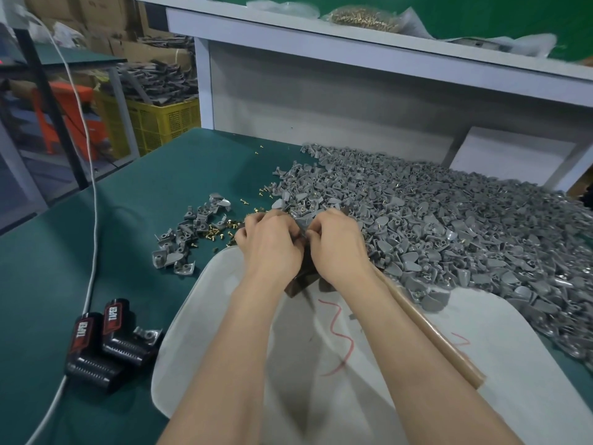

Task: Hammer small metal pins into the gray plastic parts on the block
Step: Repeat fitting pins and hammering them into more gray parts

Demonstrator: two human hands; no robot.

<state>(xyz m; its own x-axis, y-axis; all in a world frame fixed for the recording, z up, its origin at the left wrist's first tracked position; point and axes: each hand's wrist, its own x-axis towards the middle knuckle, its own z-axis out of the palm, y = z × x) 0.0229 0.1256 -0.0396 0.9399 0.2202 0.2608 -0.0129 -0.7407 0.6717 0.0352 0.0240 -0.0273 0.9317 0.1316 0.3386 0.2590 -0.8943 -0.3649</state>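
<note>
Left hand point(272, 242), right hand point(340, 245) pinch gray part point(301, 229) at pile point(449, 220) edge.

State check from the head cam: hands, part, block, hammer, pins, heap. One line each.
left hand: fingers curled, pinching the gray part above the block.
right hand: fingers curled, pinching the same part.
block: at the tray's far edge, mostly hidden by the hands.
hammer: lying unheld beneath the right forearm.
pins: loose on the mat.
heap of parts: spread over the mat, right side.
</note>
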